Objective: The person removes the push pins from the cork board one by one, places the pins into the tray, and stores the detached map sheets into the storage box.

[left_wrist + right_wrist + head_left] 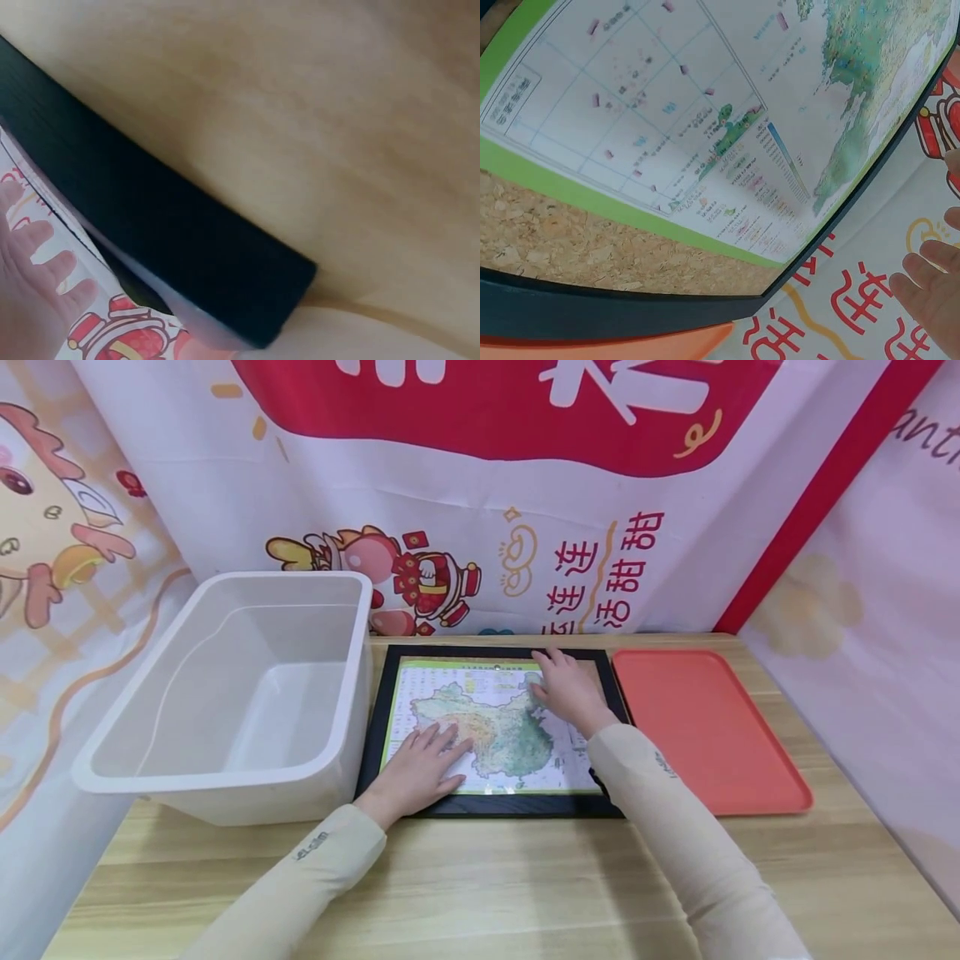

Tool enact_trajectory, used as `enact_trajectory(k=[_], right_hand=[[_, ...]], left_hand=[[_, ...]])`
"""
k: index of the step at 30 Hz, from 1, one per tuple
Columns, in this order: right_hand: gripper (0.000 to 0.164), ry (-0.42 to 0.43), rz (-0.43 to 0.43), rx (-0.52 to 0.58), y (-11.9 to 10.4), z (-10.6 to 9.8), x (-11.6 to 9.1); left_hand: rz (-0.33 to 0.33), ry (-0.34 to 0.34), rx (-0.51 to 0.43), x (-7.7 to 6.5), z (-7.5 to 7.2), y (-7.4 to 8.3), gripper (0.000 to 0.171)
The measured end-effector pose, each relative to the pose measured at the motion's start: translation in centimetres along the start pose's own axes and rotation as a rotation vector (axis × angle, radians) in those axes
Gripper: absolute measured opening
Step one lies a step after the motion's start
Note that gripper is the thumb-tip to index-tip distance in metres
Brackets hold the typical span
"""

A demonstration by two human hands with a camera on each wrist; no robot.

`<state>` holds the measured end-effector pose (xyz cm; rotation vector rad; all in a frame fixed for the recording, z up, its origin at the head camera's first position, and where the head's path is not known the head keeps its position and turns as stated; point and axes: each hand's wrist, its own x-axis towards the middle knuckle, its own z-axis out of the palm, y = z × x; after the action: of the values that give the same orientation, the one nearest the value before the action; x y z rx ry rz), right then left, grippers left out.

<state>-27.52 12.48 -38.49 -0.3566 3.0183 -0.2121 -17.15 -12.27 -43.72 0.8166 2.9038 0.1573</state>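
On a pale wood-grained table (480,885), a black rectangular picture frame (517,806) is lying with its long axis running left to right across the person's front, directly beneath two bare hands. Inside it, a printed paper map in green, tan and white (495,702) is filling most of the space, while a strip of speckled brown cork (570,232) is showing at its right-hand end.

The hands are holding places well apart on a diagonal. The left hand (420,768), palm down with fingers spread, is lying over the near left part of the map, closer to the frame's near edge. The right hand (566,685) is reaching over the far right part, its fingertips sitting by the far edge, its cream sleeve (675,827) passing over the near right corner. Neither hand is gripping anything; whether the fingertips are pressing or hovering, the views are not making plain.

Flanking the frame, a deep white plastic bin (225,783) is standing just beside its left end, and a shallow coral-red rectangular tray (705,727) is lying just beside its right. Behind, a white cloth backdrop with red printing (427,493) is hanging beyond the far edge.
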Motion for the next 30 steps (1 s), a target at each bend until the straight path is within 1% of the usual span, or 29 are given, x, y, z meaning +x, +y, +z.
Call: enact_trajectory(k=[4, 8, 12, 15, 20, 25, 30], right_hand=[[0.061, 0.003, -0.017, -0.011, -0.1, 0.2, 0.2], [0.06, -0.003, -0.031, -0.004, -0.3, 0.3, 0.4], [0.059, -0.008, -0.064, 0.018, -0.4, 0.5, 0.7], [0.057, -0.018, -0.08, 0.051, -0.5, 0.8, 1.0], [0.054, -0.066, -0.078, 0.119, -0.8, 1.1, 1.6], [0.047, -0.137, -0.068, 0.152, -1.2, 1.8, 2.5], [0.047, -0.174, -0.101, 0.175, -1.3, 2.9, 2.8]], left_hand=[[0.009, -0.007, -0.005, 0.0, 0.2, -0.2, 0.056], [0.013, -0.032, -0.013, -0.1, 0.5, -0.2, 0.055], [0.008, -0.045, -0.021, -0.3, 0.6, -0.3, 0.055], [0.013, -0.038, -0.03, -0.3, 0.7, -0.4, 0.054], [0.016, -0.031, -0.037, -0.2, 0.4, -0.5, 0.054], [0.019, -0.017, -0.03, -0.2, 0.5, -0.4, 0.054], [0.019, -0.015, -0.016, -0.4, 0.9, -0.4, 0.055]])
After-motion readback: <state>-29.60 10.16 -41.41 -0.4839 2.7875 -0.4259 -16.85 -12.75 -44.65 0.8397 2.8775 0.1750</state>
